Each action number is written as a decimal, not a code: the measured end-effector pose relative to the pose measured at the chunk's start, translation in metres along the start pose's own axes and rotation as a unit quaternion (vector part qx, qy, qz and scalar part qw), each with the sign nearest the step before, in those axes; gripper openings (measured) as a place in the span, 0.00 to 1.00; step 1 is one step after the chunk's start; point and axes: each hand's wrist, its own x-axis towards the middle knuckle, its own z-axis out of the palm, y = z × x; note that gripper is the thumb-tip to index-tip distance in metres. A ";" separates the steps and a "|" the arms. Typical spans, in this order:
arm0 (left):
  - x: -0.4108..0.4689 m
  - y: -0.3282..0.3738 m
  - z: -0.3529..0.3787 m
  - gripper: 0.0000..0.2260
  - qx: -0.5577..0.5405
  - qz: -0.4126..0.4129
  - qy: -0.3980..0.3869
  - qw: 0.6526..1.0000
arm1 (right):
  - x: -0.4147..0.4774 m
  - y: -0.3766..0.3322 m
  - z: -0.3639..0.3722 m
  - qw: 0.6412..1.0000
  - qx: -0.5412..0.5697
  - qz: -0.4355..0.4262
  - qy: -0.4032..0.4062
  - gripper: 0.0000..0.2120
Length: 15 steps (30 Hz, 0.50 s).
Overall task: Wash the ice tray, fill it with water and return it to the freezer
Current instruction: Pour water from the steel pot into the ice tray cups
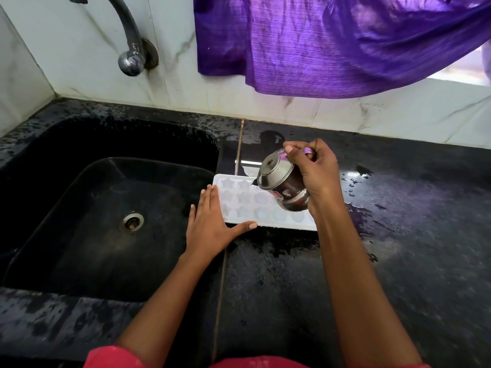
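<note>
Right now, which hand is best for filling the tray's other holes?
Right. The right hand grips the steel pot, tilted over the ice tray; the left hand lies flat at the tray's left edge.

The white plastic star-patterned ice tray sits at centre. The shiny silver steel lidded jug bears a small red label. The black stone counter is mottled grey, as is the rim of the black stone sink at 9 o'clock. At 1 o'clock, the glossy purple finely ribbed curtain overlaps white grey-veined marble wall tiles.
</note>
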 end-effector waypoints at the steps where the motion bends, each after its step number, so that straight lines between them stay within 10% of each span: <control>1: 0.000 0.000 0.000 0.54 0.001 0.000 -0.001 1.000 | 0.000 0.000 0.000 1.000 -0.001 -0.002 0.001 0.12; 15: -0.001 0.002 -0.002 0.54 0.003 -0.005 -0.008 1.000 | 0.003 -0.004 0.002 1.000 -0.007 -0.016 0.014 0.10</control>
